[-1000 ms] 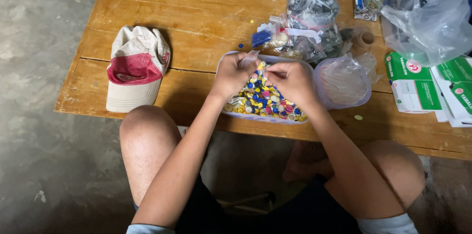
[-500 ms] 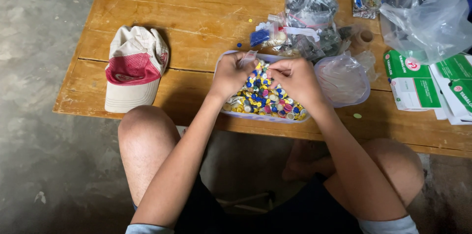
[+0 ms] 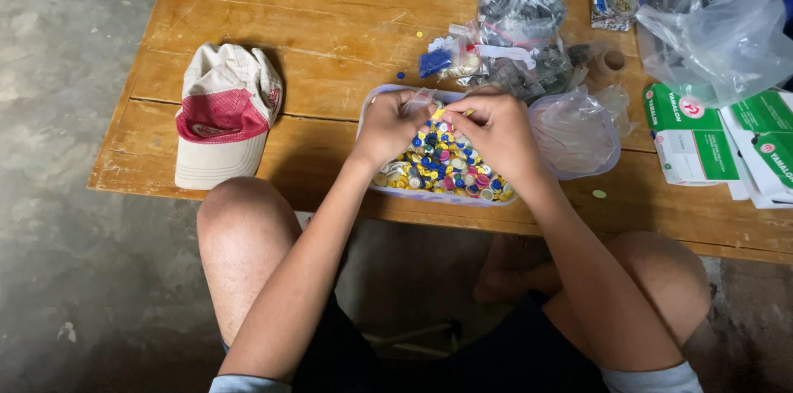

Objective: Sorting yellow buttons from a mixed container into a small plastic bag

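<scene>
A low wooden surface [image 3: 314, 21] of broad planks is seen from above, with concrete floor [image 3: 58, 153] to the left and in front. The surface's near edge runs just past the knees of the seated person, so things at the front lie within short reach. Its left half is mostly bare apart from a white and red cap [image 3: 225, 115], laid crown up near the front left corner; there the widest open room is found. The right half is crowded: a large clear plastic bag [image 3: 719, 21] is slumped at the far right corner, green and white boxes [image 3: 727, 141] lie beneath it toward the right edge, and a knotted bag of dark parts [image 3: 519, 17] sits behind the centre.

A shallow clear tray [image 3: 369, 104] is set close to the near edge, directly before the body, and is filled with small coloured caps [image 3: 442, 166] in yellow, blue, pink and white. Just right of it, touching or nearly so, an empty clear plastic bowl [image 3: 576, 133] is placed.

Both hands are held together over the far part of the tray. The left hand [image 3: 388, 125] and the right hand [image 3: 496, 130] are curled, fingertips meeting, and a small piece of clear plastic [image 3: 420, 100] appears to be pinched between them; what else is gripped cannot be told. A few loose coloured bits [image 3: 599, 193] are scattered on the planks.
</scene>
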